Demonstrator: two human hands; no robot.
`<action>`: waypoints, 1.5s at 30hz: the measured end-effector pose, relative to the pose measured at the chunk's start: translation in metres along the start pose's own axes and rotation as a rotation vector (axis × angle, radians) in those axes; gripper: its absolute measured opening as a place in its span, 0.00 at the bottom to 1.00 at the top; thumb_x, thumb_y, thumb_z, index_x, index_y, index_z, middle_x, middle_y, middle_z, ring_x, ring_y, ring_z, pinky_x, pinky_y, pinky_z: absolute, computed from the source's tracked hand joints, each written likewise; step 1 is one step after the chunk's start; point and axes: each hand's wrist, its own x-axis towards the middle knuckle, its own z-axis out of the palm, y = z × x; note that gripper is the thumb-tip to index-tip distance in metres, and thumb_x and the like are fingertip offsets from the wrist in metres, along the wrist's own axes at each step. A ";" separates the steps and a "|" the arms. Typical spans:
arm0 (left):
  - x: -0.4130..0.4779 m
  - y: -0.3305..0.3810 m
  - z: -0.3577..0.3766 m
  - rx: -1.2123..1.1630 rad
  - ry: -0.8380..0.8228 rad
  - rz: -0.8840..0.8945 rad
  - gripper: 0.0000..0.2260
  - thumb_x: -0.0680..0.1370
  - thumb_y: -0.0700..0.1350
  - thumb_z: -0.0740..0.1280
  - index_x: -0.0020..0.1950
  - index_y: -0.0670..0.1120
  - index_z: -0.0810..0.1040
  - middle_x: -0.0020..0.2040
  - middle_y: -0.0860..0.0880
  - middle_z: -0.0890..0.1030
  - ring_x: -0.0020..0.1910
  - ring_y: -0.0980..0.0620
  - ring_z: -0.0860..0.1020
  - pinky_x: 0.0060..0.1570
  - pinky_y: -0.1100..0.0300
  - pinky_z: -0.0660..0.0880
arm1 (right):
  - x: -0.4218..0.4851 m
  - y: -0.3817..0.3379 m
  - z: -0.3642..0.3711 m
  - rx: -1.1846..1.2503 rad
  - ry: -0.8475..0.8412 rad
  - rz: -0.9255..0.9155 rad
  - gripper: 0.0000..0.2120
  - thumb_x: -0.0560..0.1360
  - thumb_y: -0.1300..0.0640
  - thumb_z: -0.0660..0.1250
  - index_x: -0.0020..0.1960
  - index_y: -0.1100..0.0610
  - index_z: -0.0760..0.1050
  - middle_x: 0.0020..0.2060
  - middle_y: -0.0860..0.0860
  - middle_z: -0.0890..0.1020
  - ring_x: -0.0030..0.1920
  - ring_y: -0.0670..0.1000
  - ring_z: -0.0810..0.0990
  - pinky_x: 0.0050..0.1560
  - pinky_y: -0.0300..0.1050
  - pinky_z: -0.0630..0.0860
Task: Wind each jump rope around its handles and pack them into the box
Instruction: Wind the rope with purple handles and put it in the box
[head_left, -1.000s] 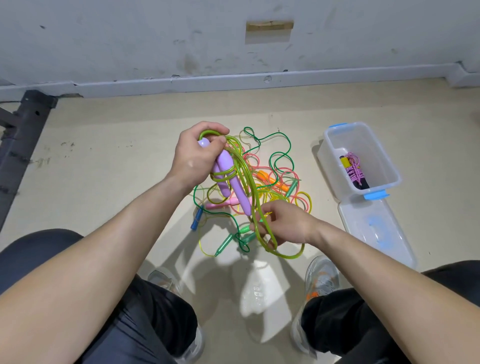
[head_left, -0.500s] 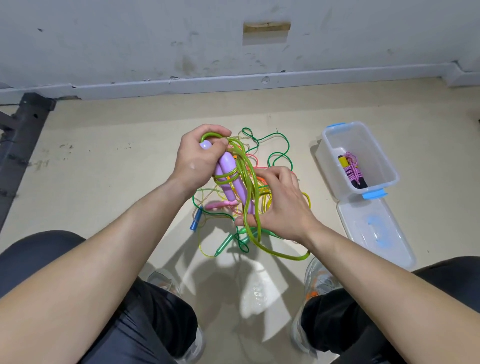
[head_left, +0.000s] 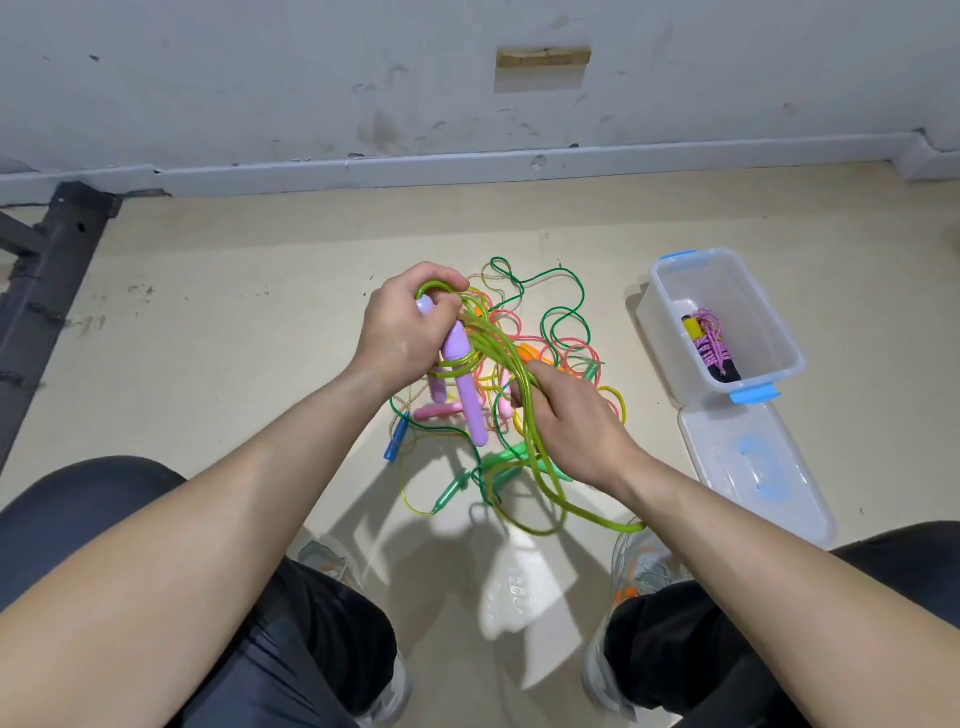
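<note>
1 rope (head_left: 487, 336), left hand (head_left: 400, 332), right hand (head_left: 571, 421); box (head_left: 727, 288) apart.

The scuffed grey-white painted wall (head_left: 260, 78) spans the top, with a small rectangular tan wooden patch (head_left: 543, 56) set into it. A grey baseboard strip (head_left: 363, 169) runs along its foot. The smooth beige floor (head_left: 234, 322) carries dark specks and bright light patches (head_left: 514, 587). A black metal frame (head_left: 47, 270) stands at the left.

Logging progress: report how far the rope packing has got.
Done: one wound pink rope lies in the box. In hand: the left hand holds the purple handles, the right hand grips their green rope, barely wound. Left: the tangled pile on the floor.
</note>
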 end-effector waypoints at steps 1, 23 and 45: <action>0.001 -0.005 0.000 0.080 -0.004 0.000 0.08 0.77 0.42 0.67 0.47 0.56 0.82 0.40 0.52 0.84 0.42 0.50 0.83 0.48 0.54 0.79 | 0.000 0.003 0.000 0.035 -0.011 0.031 0.11 0.84 0.55 0.56 0.43 0.52 0.69 0.33 0.48 0.76 0.37 0.51 0.74 0.42 0.52 0.71; 0.016 -0.059 -0.013 0.516 0.147 -0.281 0.10 0.77 0.46 0.60 0.52 0.57 0.79 0.44 0.47 0.84 0.48 0.40 0.81 0.51 0.50 0.78 | 0.003 0.042 -0.019 0.658 0.562 0.712 0.16 0.85 0.52 0.54 0.39 0.53 0.67 0.35 0.53 0.70 0.30 0.52 0.72 0.35 0.52 0.81; -0.016 0.026 -0.001 -0.041 -0.022 0.036 0.09 0.78 0.41 0.67 0.47 0.57 0.81 0.36 0.44 0.82 0.25 0.35 0.80 0.22 0.42 0.77 | 0.004 0.048 -0.020 -0.122 -0.155 0.784 0.40 0.72 0.44 0.72 0.79 0.51 0.59 0.73 0.61 0.59 0.72 0.64 0.65 0.69 0.50 0.67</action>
